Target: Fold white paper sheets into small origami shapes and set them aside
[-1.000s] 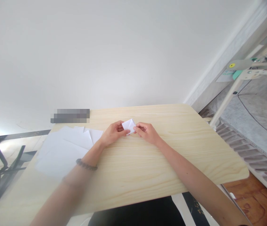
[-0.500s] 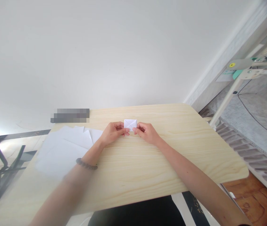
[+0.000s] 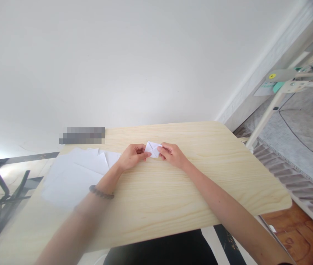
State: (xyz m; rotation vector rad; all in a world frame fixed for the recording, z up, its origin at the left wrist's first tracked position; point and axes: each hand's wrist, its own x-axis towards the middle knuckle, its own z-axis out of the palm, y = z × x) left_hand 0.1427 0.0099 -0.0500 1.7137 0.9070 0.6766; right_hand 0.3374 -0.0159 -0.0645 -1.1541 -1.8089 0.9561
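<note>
Far left: loose white sheets [image 3: 73, 173] lie fanned on the pale wooden table [image 3: 173, 198], set aside from the work. Centre: I see the left hand [image 3: 131, 156], bead bracelet [image 3: 101, 193] at its wrist, pinching the left edge of the folded paper [image 3: 153, 149]. The right hand [image 3: 173, 154] pinches the right edge, with the fingers of both hands closed on it. The paper sits between them toward the table's far side, probably held at both edges to keep its creases steady. Far right: a white stand [image 3: 267, 114], off the table, obstructs nothing.
</note>
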